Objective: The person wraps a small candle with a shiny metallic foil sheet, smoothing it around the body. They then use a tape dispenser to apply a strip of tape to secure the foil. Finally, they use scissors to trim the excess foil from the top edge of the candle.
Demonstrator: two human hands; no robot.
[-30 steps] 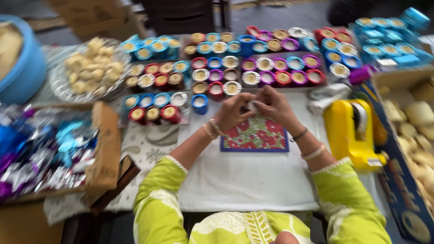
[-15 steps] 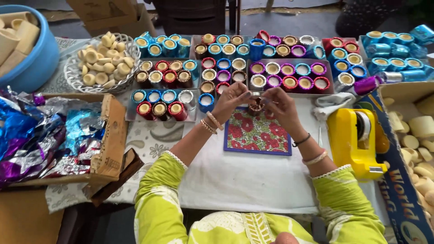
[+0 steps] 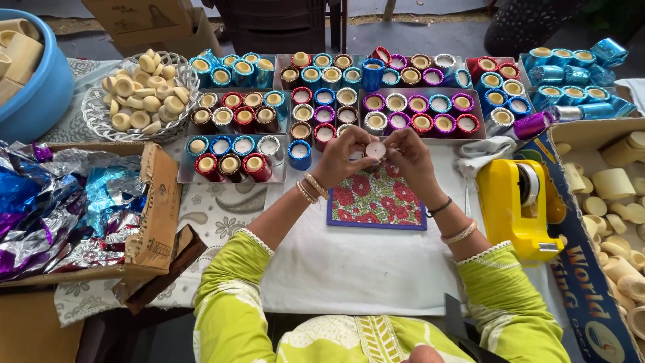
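White cloth covers the crowded table [image 3: 349,269]; above a floral red tile [image 3: 376,199], left hand [image 3: 344,156] and right hand [image 3: 408,156] pinch one small round wax candle [image 3: 375,150] between fingertips.

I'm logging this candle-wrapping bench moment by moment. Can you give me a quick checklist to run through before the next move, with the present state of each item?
1. Small candle cup held between both hands: ok, left hand and right hand pinch it from either side.
2. Cup held over the floral tile: ok.
3. Yellow tape dispenser beside the right hand: ok, upright on the table.
4. Foil scraps in the cardboard box at the left: ok, plenty there.
5. Foil on the held cup: cannot tell, too small to see.
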